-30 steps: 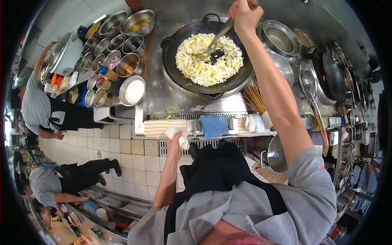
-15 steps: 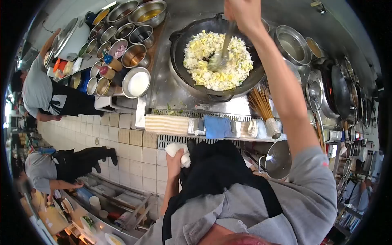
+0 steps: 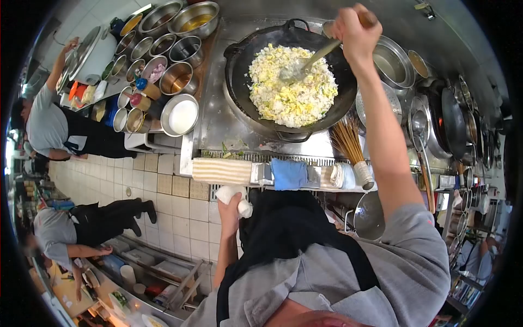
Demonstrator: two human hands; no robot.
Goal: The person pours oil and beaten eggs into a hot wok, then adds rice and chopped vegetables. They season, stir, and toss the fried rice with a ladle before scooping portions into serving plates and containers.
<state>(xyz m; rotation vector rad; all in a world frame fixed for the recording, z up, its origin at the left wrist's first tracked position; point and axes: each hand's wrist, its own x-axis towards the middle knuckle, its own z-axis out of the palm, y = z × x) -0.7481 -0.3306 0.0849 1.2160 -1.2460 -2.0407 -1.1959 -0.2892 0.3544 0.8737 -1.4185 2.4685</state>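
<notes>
White rice point(image 3: 294, 103), centre now filled

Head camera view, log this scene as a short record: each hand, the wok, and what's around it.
right hand: gripping a long-handled utensil, its far end in the food
left hand: holding a bunched white cloth
wok: holds rice-like food with yellow bits
front ledge: striped cloth, blue cloth
left side: metal bowls, one with white contents
</notes>
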